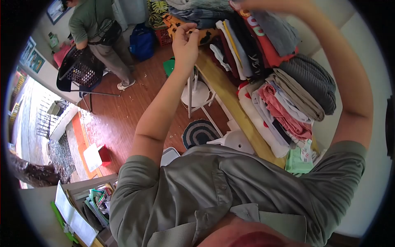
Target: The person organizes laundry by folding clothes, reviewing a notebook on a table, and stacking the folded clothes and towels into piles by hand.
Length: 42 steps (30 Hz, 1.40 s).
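My left hand (186, 43) is raised at the near edge of an orange cloth with black markings (207, 36). Its thumb and fingers are pinched together on that cloth. Jeans and grey garments (197, 14) are stacked just beyond. At the top edge my right hand (251, 5) is blurred and partly cut off, so its fingers are hard to read. It is above a red garment (276, 55) and a dark grey folded one (276, 33). Folded clothes in white, yellow and black (238, 47) stand in a row between my hands.
A wooden bench (220, 90) carries the clothes, including a ribbed grey garment (314, 78) and a pink one (284, 111). A white stool (197, 94) stands beside it. Across the floor are another person (96, 31), a black chair (82, 70) and a blue bag (142, 41).
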Motion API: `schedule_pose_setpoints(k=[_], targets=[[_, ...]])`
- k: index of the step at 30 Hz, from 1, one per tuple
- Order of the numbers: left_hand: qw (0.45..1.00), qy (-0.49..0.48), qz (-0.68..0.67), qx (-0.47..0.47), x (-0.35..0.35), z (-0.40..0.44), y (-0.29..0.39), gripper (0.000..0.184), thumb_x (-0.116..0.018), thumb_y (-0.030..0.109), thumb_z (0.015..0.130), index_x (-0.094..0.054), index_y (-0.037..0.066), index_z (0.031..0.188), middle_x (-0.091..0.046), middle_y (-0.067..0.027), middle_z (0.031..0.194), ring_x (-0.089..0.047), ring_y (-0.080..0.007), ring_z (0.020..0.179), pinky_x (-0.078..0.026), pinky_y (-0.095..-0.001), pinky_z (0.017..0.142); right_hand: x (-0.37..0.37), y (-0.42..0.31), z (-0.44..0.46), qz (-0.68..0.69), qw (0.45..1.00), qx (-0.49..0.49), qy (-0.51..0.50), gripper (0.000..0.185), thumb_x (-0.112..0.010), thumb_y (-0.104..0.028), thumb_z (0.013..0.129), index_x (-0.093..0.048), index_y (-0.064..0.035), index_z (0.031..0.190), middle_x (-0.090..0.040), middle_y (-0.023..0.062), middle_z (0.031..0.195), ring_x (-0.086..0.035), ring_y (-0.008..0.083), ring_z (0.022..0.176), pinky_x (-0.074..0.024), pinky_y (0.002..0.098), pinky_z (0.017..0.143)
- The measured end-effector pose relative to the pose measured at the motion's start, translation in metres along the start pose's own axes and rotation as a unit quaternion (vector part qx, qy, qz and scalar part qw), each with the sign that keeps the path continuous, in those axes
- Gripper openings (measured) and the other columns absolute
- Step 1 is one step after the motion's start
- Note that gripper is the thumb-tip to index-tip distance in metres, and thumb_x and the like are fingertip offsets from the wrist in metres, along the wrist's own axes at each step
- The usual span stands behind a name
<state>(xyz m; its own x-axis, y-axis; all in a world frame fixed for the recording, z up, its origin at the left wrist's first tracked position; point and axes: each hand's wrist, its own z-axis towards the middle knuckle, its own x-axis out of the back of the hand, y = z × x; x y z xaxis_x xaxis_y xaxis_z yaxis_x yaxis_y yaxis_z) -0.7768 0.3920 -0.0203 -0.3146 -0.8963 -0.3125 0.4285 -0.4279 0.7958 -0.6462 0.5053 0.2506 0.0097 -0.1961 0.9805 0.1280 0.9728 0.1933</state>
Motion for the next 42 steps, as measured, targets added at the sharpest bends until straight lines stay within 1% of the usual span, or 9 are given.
schedule_pose_setpoints(k=[5,13,15,18,19,21,28,35,42], targets=[[0.963,-0.083,0.111,-0.230,-0.038,-0.004,0.028,0.024,-0.069,0.007,0.083,-0.065,0.005,0.107,-0.066,-0.0091,0.115,-0.067,-0.0216,0.094,-0.052,-0.0322,0.083,-0.069,0.048,-0.016,-0.084,0.993,-0.020,0.084,0.048,-0.069,-0.024,0.082,-0.061,0.0067,0.119,-0.067,0.0265,0.109,-0.066,0.0383,0.099,-0.0522,0.0440,0.088],[0.740,-0.221,0.341,-0.535,-0.111,0.050,0.073,0.016,-0.069,0.017,0.081,-0.069,0.010,0.095,-0.069,-0.0113,0.096,-0.062,-0.0352,0.093,-0.040,-0.0476,0.092,-0.055,0.088,-0.039,0.176,0.972,-0.102,0.116,0.051,-0.069,-0.024,0.084,-0.058,0.0016,0.127,-0.069,0.0209,0.114,-0.068,0.0325,0.097,-0.0545,0.0427,0.083],[0.759,-0.240,0.356,-0.490,-0.127,0.070,0.077,0.014,-0.068,0.018,0.081,-0.070,0.012,0.094,-0.069,-0.0097,0.094,-0.063,-0.0338,0.094,-0.040,-0.0474,0.090,-0.056,0.077,-0.054,0.082,0.953,-0.012,0.290,0.044,-0.066,-0.022,0.089,-0.061,-0.0007,0.127,-0.070,0.0182,0.116,-0.068,0.0298,0.097,-0.0542,0.0414,0.083],[0.784,-0.271,0.362,-0.424,-0.138,0.085,0.078,0.014,-0.066,0.019,0.083,-0.071,0.015,0.095,-0.070,-0.0081,0.092,-0.064,-0.0311,0.095,-0.041,-0.0471,0.087,-0.094,0.074,-0.063,0.265,0.945,0.108,0.160,0.035,-0.061,-0.002,0.085,-0.068,-0.0124,0.118,-0.070,0.0123,0.116,-0.065,0.0308,0.111,-0.0534,0.0432,0.094],[0.792,-0.285,0.355,-0.406,-0.140,0.087,0.078,0.014,-0.066,0.020,0.083,-0.071,0.017,0.095,-0.070,-0.0083,0.091,-0.064,-0.0298,0.095,-0.041,-0.0470,0.087,-0.101,0.073,-0.059,0.116,0.937,0.283,0.168,0.040,-0.057,0.006,0.080,-0.067,-0.0071,0.116,-0.068,0.0123,0.118,-0.065,0.0323,0.107,-0.0547,0.0392,0.090],[0.786,-0.285,0.352,-0.422,-0.137,0.082,0.074,0.014,-0.067,0.020,0.083,-0.071,0.015,0.095,-0.070,-0.0077,0.090,-0.064,-0.0291,0.095,-0.041,-0.0465,0.086,-0.132,0.062,-0.068,-0.009,0.922,0.325,0.211,0.026,-0.062,-0.004,0.080,-0.070,-0.0079,0.105,-0.067,0.0105,0.109,-0.070,0.0287,0.090,-0.0558,0.0405,0.079],[0.841,-0.158,0.247,-0.455,-0.091,0.025,0.061,0.025,-0.071,0.015,0.079,-0.065,0.009,0.103,-0.065,-0.0117,0.097,-0.061,-0.0339,0.093,-0.041,-0.0480,0.091,-0.127,0.102,-0.059,-0.052,0.956,0.258,0.131,0.004,-0.059,-0.002,0.080,-0.061,-0.0025,0.082,-0.058,0.0094,0.093,-0.065,0.0301,0.088,-0.0538,0.0406,0.075],[0.701,-0.280,0.343,-0.560,-0.102,0.031,0.054,0.027,-0.071,0.015,0.077,-0.067,0.011,0.104,-0.063,-0.0103,0.097,-0.060,-0.0298,0.100,-0.043,-0.0416,0.088,-0.117,0.101,-0.055,-0.007,0.978,0.187,0.092,0.008,-0.059,-0.002,0.079,-0.062,-0.0026,0.086,-0.059,0.0096,0.095,-0.064,0.0322,0.087,-0.0526,0.0416,0.075],[0.741,-0.323,0.367,-0.461,-0.112,0.054,0.046,0.021,-0.071,0.017,0.077,-0.072,0.008,0.095,-0.065,-0.0075,0.096,-0.061,-0.0299,0.095,-0.047,-0.0432,0.083,-0.147,0.053,-0.044,-0.118,0.924,0.344,0.114,0.015,-0.062,-0.004,0.077,-0.065,-0.0070,0.091,-0.062,0.0044,0.103,-0.063,0.0248,0.100,-0.0541,0.0383,0.080]])
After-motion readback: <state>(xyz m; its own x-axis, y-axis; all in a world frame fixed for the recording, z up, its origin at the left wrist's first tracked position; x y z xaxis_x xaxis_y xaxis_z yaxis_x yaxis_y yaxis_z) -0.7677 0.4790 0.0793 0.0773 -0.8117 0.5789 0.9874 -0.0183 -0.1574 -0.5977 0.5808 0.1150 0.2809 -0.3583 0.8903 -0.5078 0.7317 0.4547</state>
